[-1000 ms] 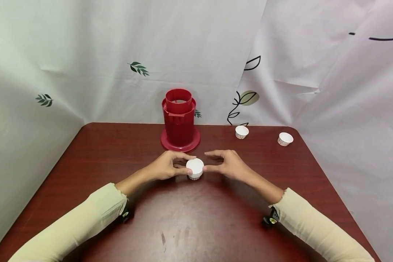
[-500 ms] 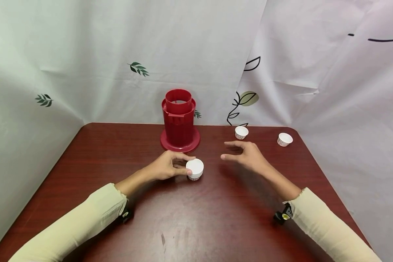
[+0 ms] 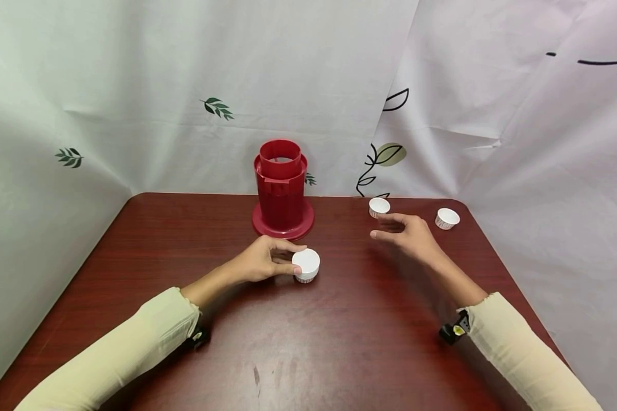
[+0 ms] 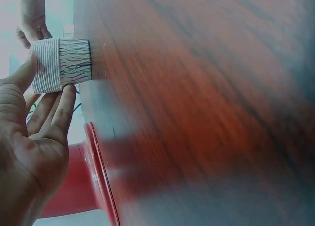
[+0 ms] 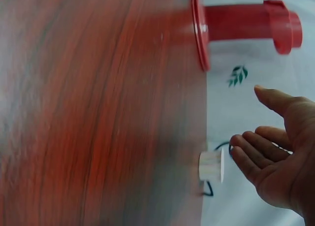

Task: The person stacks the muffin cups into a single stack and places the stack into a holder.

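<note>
A nested stack of white paper baking cups (image 3: 307, 264) stands near the middle of the table, its stacked rims and printed side showing in the left wrist view (image 4: 74, 63). My left hand (image 3: 259, 260) holds this stack between thumb and fingers. Farther back on the right, my right hand (image 3: 413, 237) is off the table with fingers extended and nothing in its grasp. Its fingertips overlap the lower edge of a single paper baking cup (image 3: 378, 205) in the head view. In the right wrist view, a gap shows between that cup (image 5: 210, 166) and the thumb.
Behind the stack rises a red plastic cylinder (image 3: 281, 205) with an inner tube and a round base. Another white baking cup (image 3: 447, 218) sits at the table's back right corner. White patterned cloth (image 3: 159, 114) hangs behind the brown table (image 3: 308, 354).
My right hand has left the stack and moved right and back to the single cup beside the cloth. The left hand and the stack have stayed in place.
</note>
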Demonstrator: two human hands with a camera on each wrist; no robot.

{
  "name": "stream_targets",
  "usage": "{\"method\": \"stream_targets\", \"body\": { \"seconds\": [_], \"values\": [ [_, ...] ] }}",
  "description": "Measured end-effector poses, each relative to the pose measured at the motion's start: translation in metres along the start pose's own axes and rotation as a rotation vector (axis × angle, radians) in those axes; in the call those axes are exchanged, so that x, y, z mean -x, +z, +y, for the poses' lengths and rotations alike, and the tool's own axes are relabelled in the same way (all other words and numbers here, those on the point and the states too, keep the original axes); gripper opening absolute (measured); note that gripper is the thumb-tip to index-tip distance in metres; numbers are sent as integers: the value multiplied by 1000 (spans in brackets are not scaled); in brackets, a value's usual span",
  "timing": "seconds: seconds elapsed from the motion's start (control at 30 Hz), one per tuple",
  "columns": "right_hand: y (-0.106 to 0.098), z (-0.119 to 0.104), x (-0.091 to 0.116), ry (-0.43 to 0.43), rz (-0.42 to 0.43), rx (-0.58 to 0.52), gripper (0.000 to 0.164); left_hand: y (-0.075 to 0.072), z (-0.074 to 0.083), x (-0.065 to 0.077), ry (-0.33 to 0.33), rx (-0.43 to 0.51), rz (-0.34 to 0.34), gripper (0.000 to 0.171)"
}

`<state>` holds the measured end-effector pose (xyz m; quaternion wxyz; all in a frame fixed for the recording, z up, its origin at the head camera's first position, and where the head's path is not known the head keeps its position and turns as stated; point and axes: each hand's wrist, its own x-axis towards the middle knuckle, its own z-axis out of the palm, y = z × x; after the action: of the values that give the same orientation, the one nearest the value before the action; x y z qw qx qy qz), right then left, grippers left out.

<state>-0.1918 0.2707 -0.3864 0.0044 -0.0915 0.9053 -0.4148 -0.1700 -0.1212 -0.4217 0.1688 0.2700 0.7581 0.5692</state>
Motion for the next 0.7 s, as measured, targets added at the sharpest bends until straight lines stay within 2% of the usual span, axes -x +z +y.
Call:
{"method": "stream_targets", "body": {
  "seconds": [0.3, 0.5, 0.7],
  "values": [
    [-19, 22, -10, 57, 39, 78, 67, 0, -2, 1, 3, 6, 0, 55],
    [-32, 34, -16, 83, 118, 141, 65, 0, -3, 0, 2, 21, -3, 55],
    [-43, 43, -21, 115, 159, 181, 66, 0, -3, 0, -10, 40, 0, 54]
  ]
}}
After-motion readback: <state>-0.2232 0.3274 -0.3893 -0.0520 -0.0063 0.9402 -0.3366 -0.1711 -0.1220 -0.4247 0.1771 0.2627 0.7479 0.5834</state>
